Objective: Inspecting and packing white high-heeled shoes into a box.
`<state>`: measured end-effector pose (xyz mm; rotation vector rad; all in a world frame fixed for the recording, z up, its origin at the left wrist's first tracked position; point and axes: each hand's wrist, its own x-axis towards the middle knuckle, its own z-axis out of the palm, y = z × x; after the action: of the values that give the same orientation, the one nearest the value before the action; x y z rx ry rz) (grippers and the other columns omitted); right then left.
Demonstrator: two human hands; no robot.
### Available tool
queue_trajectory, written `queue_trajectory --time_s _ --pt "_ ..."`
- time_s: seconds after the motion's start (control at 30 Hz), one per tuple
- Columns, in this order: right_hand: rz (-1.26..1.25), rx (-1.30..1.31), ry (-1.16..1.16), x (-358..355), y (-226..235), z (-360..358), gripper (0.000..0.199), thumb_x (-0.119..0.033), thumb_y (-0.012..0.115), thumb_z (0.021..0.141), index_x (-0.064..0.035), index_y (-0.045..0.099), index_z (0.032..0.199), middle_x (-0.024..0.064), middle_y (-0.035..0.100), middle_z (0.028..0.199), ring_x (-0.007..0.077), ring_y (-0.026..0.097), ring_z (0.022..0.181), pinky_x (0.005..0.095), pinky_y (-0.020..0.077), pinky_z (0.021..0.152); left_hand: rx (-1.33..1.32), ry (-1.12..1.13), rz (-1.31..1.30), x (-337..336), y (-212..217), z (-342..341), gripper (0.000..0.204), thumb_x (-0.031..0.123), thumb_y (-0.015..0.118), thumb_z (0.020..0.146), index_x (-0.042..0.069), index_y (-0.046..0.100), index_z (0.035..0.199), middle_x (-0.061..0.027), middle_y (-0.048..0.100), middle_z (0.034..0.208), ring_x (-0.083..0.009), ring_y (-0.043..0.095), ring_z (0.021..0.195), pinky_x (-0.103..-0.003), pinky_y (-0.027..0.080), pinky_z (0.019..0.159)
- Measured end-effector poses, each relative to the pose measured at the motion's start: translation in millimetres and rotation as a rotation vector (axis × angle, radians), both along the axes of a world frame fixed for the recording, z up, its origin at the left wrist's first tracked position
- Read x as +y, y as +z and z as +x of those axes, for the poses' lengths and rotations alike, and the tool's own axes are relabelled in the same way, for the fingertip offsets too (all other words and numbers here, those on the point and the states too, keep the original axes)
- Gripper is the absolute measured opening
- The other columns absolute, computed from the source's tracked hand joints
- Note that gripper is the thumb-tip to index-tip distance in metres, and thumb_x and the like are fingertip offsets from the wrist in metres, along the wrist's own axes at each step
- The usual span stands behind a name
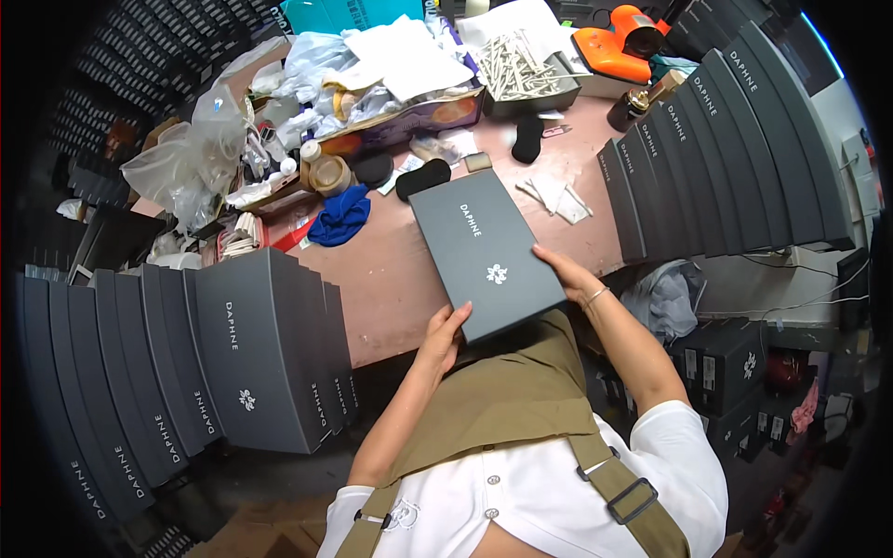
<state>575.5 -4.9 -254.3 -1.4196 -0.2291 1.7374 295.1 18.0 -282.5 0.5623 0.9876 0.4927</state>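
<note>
A dark grey shoebox (479, 251), lid on, is held between my two hands at the near edge of the pink table (386, 293). My left hand (446, 330) grips its near left corner, thumb on top and fingers out of sight underneath. At the right side, my right hand (565, 276) clasps the edge with the thumb over the lid. Just beyond the box lie a black insole-shaped pad (423, 179) and a small tan block (478, 162). White paper sticks (558, 200) rest to its right.
Shoebox stacks rise at left (246, 344) and right (735, 149). Behind stand a purple carton (409, 121) full of wrapping paper and a box of white sticks (521, 70). An orange tool (609, 56) sits far right. Blue cloth (339, 216) lies left.
</note>
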Motion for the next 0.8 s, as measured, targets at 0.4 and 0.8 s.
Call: queue_trajectory --time_s 0.4,0.8 --pt "0.928 -0.999 0.567 -11.7 43.1 -150.9 0.066 -0.027 0.078 0.074 -0.0011 0.048 0.127 0.0225 0.056 0.119 0.0338 0.055 0.115 0.0372 0.0447 0.095 0.303 0.072 0.541 52.8 40.5 -118.0 0.086 0.052 0.061 0.087 0.011 0.021 0.151 -0.0169 0.032 0.149 -0.0319 0.035 0.136 -0.042 0.029 0.11" --pt "0.686 -0.958 0.399 5.2 66.5 -109.3 0.034 -0.004 0.061 0.08 -0.0033 0.05 0.112 0.0208 0.053 0.116 0.0415 0.055 0.102 0.0409 0.0471 0.088 0.059 -0.933 0.931 -19.3 61.3 36.7 0.037 0.022 0.065 0.088 0.0 0.06 0.117 -0.0197 0.063 0.109 -0.0311 0.061 0.105 -0.041 0.047 0.09"
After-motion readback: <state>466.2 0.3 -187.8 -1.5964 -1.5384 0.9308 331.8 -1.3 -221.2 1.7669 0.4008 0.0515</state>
